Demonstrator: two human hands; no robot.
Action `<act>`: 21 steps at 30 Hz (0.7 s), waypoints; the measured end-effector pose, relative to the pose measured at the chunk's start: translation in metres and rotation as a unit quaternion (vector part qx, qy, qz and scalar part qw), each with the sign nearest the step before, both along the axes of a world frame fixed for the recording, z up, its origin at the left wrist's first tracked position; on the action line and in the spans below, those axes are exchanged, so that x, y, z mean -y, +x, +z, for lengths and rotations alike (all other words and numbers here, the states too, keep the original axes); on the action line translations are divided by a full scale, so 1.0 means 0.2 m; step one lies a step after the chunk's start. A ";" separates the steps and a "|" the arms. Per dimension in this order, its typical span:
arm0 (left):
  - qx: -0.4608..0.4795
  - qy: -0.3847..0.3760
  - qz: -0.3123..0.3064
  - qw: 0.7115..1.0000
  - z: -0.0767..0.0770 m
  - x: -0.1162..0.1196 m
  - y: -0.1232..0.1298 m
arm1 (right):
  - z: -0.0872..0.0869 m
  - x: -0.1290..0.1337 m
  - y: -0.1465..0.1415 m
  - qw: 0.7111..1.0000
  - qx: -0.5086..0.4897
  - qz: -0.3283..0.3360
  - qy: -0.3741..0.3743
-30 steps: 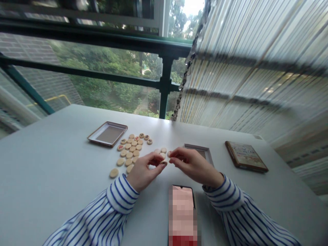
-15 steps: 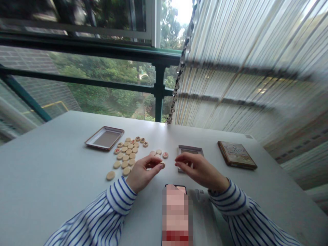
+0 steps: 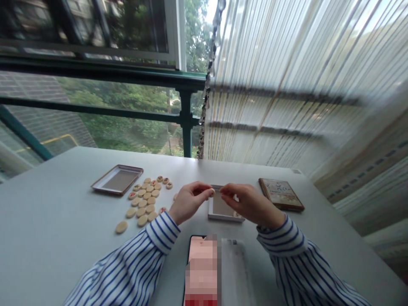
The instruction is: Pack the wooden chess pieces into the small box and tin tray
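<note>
Between thumb and fingers, my left hand (image 3: 190, 201) pinches a round wooden piece (image 3: 212, 193) at the left side of a shallow grey tray (image 3: 223, 206). My right hand (image 3: 250, 203) is over the tray's right part, its thumb and fingertips drawn together; whatever they hold, if anything, is hidden. Under that hand, a piece (image 3: 236, 214) lies in the tray's near right corner. Left of my left hand, several round pieces (image 3: 142, 203) are spread on the white table, most with plain faces up, some showing red or dark characters.
A brown-rimmed shallow lid (image 3: 117, 180) lies at the back left. A flat decorated box (image 3: 282, 194) is at the right. Near the front edge are a phone (image 3: 195, 255) and a clear plastic bag (image 3: 236, 272). A string curtain (image 3: 255, 85) hangs behind the table.
My left hand has moved right with the piece, from beside the loose pieces to the grey tray. My right hand remains over the tray. The view has shifted right.
</note>
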State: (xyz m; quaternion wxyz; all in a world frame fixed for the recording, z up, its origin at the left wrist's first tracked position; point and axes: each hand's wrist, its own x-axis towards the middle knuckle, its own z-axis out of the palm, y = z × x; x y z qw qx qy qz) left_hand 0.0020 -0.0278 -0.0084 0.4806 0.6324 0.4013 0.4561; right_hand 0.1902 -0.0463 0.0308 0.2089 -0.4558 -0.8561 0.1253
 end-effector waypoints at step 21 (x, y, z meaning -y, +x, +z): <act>0.040 -0.097 -0.080 0.991 -0.04 -0.07 0.12 | -0.06 -0.05 0.04 0.998 0.051 -0.033 0.016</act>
